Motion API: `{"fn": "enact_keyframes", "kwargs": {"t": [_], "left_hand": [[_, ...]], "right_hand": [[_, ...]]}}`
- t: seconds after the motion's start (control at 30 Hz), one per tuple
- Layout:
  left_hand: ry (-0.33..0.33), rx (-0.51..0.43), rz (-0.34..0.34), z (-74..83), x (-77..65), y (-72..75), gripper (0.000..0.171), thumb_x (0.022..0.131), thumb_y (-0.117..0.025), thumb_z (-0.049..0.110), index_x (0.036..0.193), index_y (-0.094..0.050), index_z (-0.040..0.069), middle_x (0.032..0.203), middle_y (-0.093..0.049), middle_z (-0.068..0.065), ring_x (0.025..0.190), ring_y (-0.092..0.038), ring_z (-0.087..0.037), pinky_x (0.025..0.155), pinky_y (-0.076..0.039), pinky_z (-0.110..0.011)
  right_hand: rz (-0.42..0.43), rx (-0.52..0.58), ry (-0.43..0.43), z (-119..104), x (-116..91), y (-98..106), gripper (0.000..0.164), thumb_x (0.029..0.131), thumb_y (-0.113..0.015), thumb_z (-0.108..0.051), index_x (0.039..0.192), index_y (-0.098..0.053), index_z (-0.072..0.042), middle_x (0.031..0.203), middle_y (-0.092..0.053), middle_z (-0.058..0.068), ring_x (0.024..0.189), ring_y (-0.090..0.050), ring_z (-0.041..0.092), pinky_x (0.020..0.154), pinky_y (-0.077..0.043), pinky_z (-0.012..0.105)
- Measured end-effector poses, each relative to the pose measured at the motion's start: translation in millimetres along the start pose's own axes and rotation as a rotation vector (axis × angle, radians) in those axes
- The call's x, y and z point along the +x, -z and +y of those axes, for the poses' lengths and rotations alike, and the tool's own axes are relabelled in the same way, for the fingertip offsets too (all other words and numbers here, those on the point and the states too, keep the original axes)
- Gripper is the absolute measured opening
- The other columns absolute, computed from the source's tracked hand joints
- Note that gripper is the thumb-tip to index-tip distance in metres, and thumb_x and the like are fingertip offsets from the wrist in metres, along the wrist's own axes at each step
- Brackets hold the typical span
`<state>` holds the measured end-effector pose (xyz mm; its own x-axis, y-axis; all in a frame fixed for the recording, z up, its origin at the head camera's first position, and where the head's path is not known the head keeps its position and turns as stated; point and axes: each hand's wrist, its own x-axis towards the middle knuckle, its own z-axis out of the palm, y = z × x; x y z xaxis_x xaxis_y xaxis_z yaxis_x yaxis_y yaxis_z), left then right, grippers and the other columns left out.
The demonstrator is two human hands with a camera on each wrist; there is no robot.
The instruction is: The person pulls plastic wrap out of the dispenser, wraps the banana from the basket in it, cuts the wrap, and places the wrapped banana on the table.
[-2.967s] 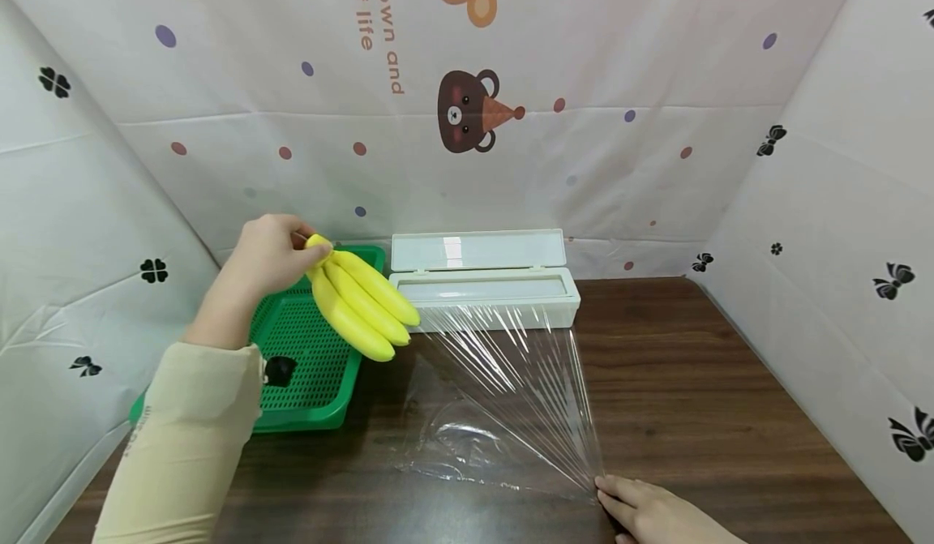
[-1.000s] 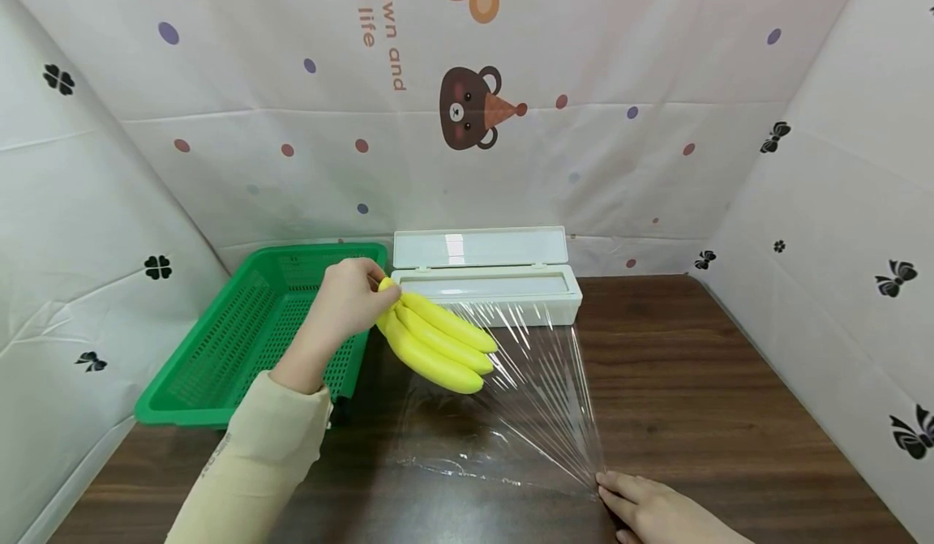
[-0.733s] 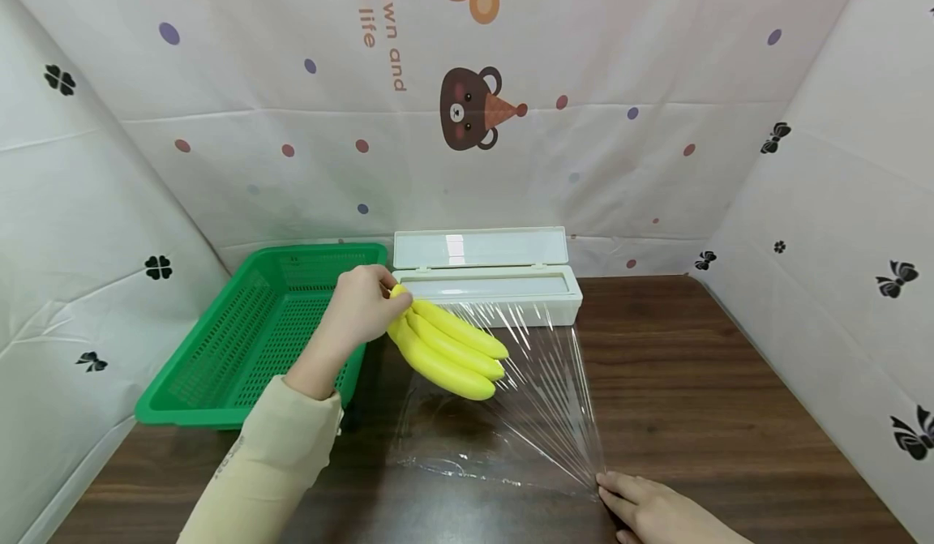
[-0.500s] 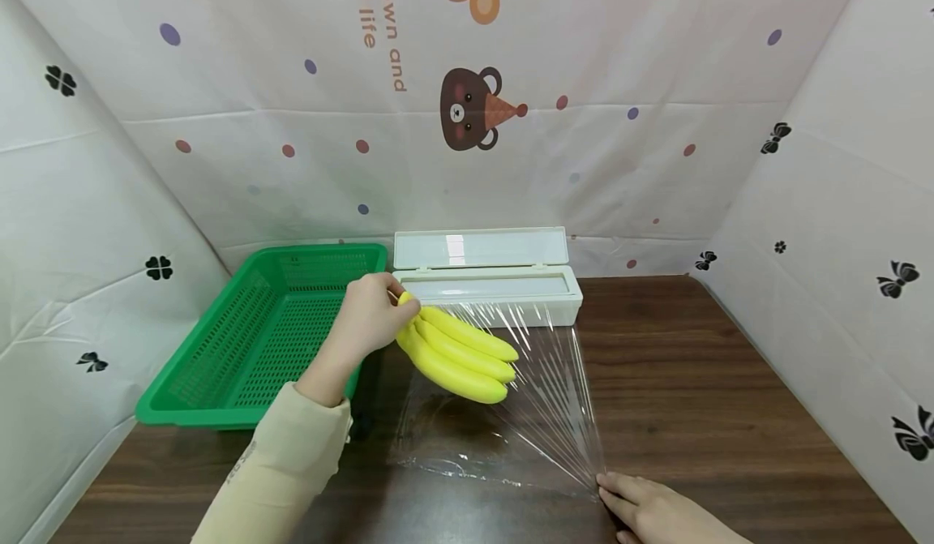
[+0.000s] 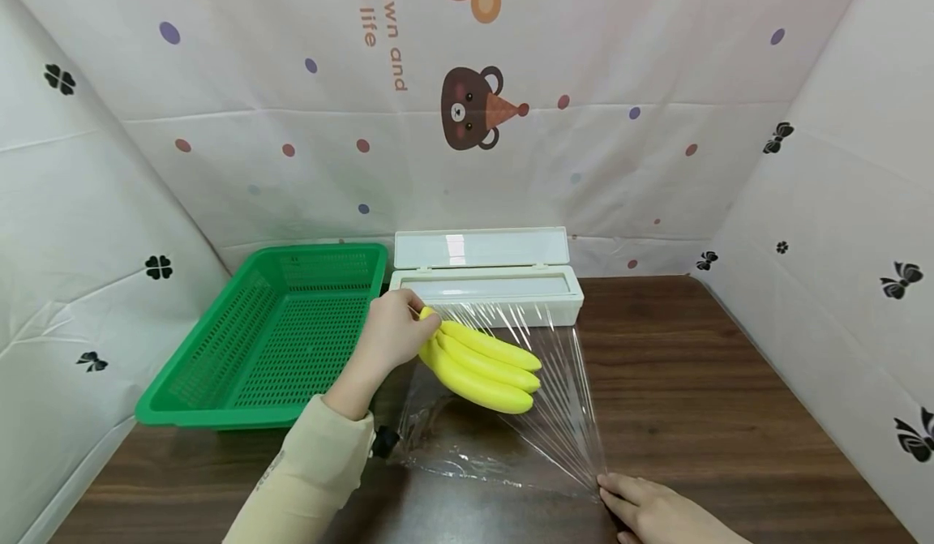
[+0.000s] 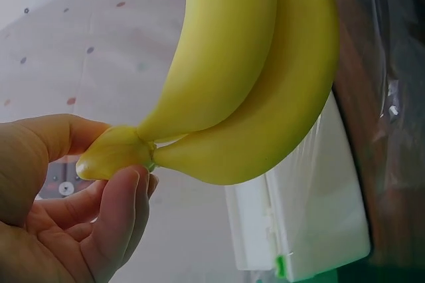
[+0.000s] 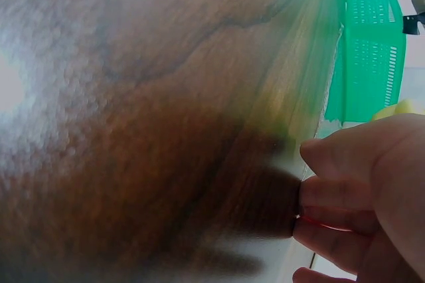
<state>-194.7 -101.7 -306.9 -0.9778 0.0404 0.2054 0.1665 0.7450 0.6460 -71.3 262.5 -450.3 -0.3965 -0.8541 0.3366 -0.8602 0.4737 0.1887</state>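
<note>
A bunch of yellow bananas [image 5: 481,370] hangs tilted over the clear plastic wrap [image 5: 565,426], its tips pointing right. My left hand [image 5: 394,329] pinches the bunch by its stem; the left wrist view shows thumb and fingers on either side of the stem [image 6: 113,153]. At the near right corner of the wrap, my right hand [image 5: 660,511] pinches the film's edge close to the table. Creases fan from that corner back to the white wrap dispenser [image 5: 558,313], whose lid stands raised. The bananas hide part of the film.
A green perforated basket [image 5: 219,418] stands on the left of the dark wooden table [image 5: 693,382], beside the dispenser. Patterned white cloth [image 5: 292,179] encloses the back and both sides. A small black object [image 5: 384,441] shows at my left cuff.
My left hand has carried the bananas from over the basket to the right and nearer, above the wrap. My right hand stays at the film's corner.
</note>
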Motion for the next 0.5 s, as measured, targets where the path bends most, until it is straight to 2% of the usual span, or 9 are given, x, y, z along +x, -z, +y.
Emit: {"fn": "enact_keyframes", "kwargs": {"t": [0.2, 0.5], "left_hand": [[0.006, 0.0, 0.01, -1.0, -3.7, -10.3, 0.019, 0.081, -0.065, 0.019, 0.085, -0.063, 0.0, 0.072, -0.062, -0.01, 0.058, -0.053, -0.017, 0.051, -0.045, -0.024], [0.003, -0.021, 0.016, -0.1, -7.5, -20.1, 0.014, 0.081, -0.064, 0.015, 0.076, -0.06, 0.002, 0.058, -0.053, -0.005, 0.048, -0.045, -0.015, 0.046, -0.037, -0.023]], "right_hand": [[0.017, -0.016, 0.009, -1, 0, 0, 0.049, 0.095, -0.048, -0.044, 0.099, -0.071, -0.001, 0.108, -0.066, 0.011, 0.094, -0.065, 0.019, 0.081, -0.048, 0.015], [0.003, -0.012, 0.0, -1, 0, 0, 0.05, 0.096, -0.046, -0.043, 0.1, -0.071, -0.001, 0.109, -0.066, 0.011, 0.095, -0.065, 0.019, 0.081, -0.049, 0.016]]}}
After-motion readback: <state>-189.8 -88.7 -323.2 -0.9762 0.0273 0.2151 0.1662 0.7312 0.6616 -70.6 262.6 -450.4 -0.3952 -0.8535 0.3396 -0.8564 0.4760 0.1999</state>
